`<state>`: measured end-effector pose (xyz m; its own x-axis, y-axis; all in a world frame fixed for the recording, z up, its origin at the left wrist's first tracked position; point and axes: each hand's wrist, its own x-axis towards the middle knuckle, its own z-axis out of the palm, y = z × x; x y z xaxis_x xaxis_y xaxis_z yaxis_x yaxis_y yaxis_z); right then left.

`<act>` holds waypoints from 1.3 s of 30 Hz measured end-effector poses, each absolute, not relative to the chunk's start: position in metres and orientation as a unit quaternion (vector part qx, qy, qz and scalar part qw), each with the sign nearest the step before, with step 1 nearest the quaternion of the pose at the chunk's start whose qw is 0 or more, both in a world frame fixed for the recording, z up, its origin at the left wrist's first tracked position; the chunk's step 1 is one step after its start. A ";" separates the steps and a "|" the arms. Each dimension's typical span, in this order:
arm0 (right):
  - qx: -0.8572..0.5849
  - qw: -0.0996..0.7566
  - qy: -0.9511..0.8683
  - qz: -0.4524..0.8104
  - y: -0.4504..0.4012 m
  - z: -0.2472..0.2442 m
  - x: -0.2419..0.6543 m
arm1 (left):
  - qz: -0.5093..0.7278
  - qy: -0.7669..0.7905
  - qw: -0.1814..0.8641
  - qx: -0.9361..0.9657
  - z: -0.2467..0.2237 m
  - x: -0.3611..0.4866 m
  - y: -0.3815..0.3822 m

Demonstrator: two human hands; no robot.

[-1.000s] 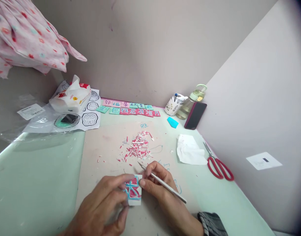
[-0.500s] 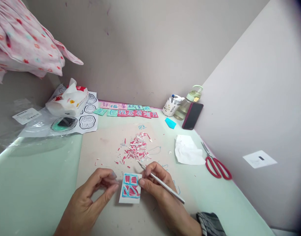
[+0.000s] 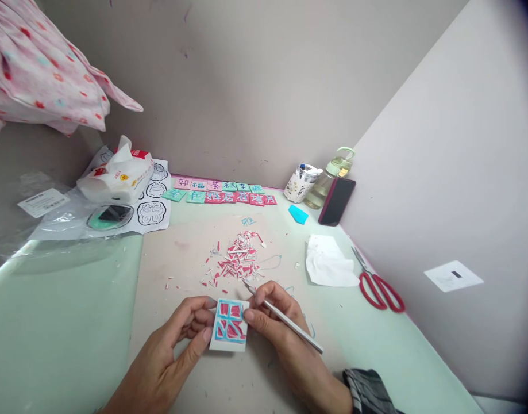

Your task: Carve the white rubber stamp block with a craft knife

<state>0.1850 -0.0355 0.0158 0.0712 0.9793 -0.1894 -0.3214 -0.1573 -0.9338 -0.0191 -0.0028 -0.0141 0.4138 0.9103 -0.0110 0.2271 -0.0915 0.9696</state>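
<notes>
A small white square card (image 3: 229, 325) with a blue-edged design and red patches is held up just above the brown board. My right hand (image 3: 281, 328) pinches its right edge between thumb and fingers, and also holds a slim silver craft knife (image 3: 289, 324), its tip pointing up and left. At the card's left edge, my left hand (image 3: 181, 339) has its thumb and index finger against it, the other fingers curled. Beyond the card lies a pile of red and white scraps (image 3: 238, 257).
Lettered tiles (image 3: 220, 197) line the back. Red-handled scissors (image 3: 381, 290), crumpled tissue (image 3: 330, 261), a phone (image 3: 337, 202), a bottle (image 3: 319, 192) and a pen cup (image 3: 301, 184) stand or lie right. A tissue pack (image 3: 119, 175) sits left on printed sheets (image 3: 151, 213).
My left hand has moved right and up, closing the gap to the card's left edge. The card is slightly higher, still in my right hand with the knife.
</notes>
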 end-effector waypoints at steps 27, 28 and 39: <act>-0.467 0.556 -0.336 0.600 -0.033 0.012 0.187 | 0.324 0.410 0.511 0.683 -0.020 -0.022 -0.006; -0.466 0.555 -0.337 0.601 -0.033 0.011 0.187 | 0.323 0.406 0.508 0.687 -0.020 -0.022 -0.005; -0.490 0.485 -0.413 0.595 -0.035 0.018 0.195 | 0.286 0.394 0.492 0.722 -0.025 -0.024 -0.008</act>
